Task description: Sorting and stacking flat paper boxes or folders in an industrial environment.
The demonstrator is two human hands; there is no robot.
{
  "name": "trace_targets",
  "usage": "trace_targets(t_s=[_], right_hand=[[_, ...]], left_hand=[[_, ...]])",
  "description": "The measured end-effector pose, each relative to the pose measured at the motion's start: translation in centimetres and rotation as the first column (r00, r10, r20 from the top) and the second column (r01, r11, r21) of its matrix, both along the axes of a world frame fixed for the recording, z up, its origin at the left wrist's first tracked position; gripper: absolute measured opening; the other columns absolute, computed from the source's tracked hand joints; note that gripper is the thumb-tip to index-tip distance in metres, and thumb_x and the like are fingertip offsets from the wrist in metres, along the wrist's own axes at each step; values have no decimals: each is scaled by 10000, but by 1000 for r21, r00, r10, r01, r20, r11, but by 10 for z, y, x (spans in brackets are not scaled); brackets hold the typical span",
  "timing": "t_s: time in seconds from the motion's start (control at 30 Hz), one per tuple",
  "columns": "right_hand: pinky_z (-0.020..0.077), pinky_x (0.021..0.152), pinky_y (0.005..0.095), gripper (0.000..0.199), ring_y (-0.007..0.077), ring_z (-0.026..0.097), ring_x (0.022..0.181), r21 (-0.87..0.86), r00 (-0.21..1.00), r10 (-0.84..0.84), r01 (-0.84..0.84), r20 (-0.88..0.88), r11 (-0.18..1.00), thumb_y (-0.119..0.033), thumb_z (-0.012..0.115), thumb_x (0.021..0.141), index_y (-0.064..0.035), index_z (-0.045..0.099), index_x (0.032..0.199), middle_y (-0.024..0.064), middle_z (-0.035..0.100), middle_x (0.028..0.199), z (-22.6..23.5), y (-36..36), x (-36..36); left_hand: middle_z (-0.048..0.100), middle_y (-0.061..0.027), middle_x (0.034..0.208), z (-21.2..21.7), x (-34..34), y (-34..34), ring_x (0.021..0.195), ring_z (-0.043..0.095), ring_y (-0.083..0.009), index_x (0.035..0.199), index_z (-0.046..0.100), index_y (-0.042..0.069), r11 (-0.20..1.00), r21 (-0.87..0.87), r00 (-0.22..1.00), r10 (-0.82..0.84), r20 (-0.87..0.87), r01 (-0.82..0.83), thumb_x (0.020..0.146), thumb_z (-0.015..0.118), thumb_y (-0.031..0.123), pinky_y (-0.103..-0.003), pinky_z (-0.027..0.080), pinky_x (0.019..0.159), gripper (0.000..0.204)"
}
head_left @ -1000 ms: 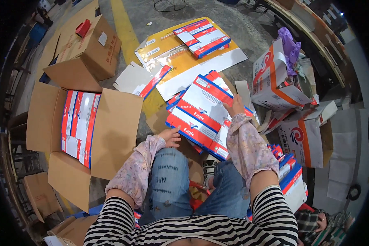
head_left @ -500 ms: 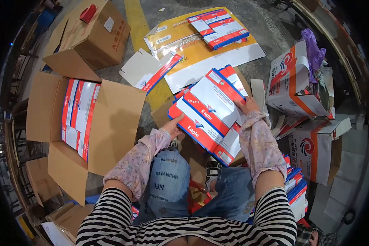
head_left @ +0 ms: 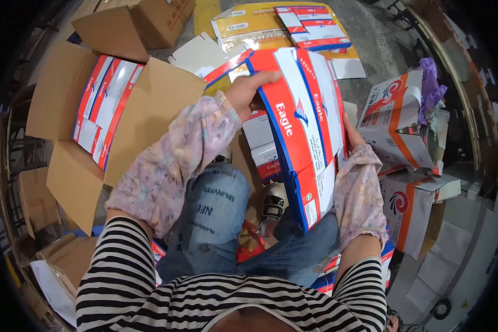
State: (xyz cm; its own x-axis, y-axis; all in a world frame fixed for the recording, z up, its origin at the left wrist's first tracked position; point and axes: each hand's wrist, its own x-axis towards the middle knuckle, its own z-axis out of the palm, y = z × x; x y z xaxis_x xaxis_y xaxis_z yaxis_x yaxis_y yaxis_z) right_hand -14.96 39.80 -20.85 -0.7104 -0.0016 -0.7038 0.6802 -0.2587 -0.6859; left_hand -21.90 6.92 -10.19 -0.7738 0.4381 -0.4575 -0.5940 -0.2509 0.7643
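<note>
Left hand (head_left: 249,91): gripping the top edge of the stack of flat red-and-blue boxes (head_left: 307,133)
Right hand (head_left: 351,135): pressing its far side, fingers hidden
Stack: hanging tilted over the knees
Risk: boxes sliding out toward 6 o'clock, missing the open carton (head_left: 149,105) at 9 o'clock

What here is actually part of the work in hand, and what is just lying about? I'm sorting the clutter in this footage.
In hand:
- stack of red, white and blue flat boxes, held by left hand and right hand
- open carton holding matching boxes

Lying about:
- yellow sheet with more boxes
- white and orange cartons
- closed brown carton
</note>
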Motion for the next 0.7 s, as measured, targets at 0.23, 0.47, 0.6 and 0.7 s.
trace_targets(t_s=[0.23,0.47,0.6,0.7], right_hand=[[498,837,330,646,216,615,964,-1,979,-152,153,-138,988,-525,535,848,-17,487,1245,116,597,1154,127,30,25],[414,900,338,569,194,546,1002,631,857,335,-15,-391,776,-324,625,827,33,455,1236,108,561,1151,236,18,196],[422,873,338,538,192,547,956,758,935,160,147,-315,635,-300,666,796,44,501,1175,107,581,1088,221,-3,320],[436,838,331,534,199,551,920,860,953,84,222,-291,458,-308,662,810,61,511,1165,126,588,1072,185,-9,383]], left_hand=[[668,-104,989,125,16,-10,864,668,-172,1122,498,16,999,-24,923,-29,-383,21,714,711,444,-269,530,806,629],[646,-110,1048,136,101,-25,854,658,-154,1174,494,28,958,286,995,39,-95,-10,716,699,505,-295,529,787,692],[621,-117,1082,97,175,-14,906,627,-159,1211,481,46,916,401,985,-93,146,27,774,610,569,-293,504,797,693],[618,-118,1086,18,221,14,936,615,-177,1194,517,32,961,276,983,-73,168,24,794,615,530,-320,493,822,647]])
